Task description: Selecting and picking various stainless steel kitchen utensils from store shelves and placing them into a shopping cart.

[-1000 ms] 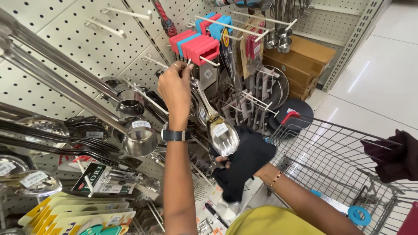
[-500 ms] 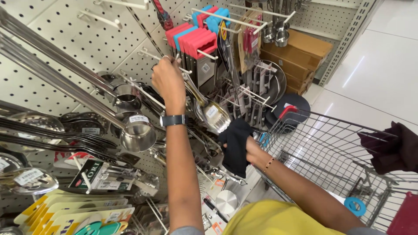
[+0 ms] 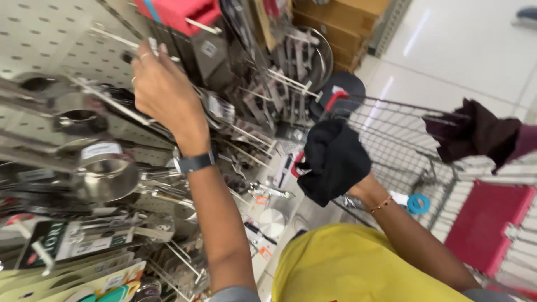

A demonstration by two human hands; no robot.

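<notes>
My left hand (image 3: pixel 162 92) is raised at a pegboard hook (image 3: pixel 120 39), fingers curled around hanging utensils (image 3: pixel 221 109). My right hand (image 3: pixel 335 159), in a black cloth, clamps the cart (image 3: pixel 391 128) rim. Ladles (image 3: pixel 103 179) hang beside my left wrist.

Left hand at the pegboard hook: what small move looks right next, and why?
Probably slide the fingers outward along the peg hook. The left hand is raised at the hook's outer end, fingertips on it, though blur hides any grasp. The right hand is busy, wrapped in black cloth on the cart rim.
</notes>
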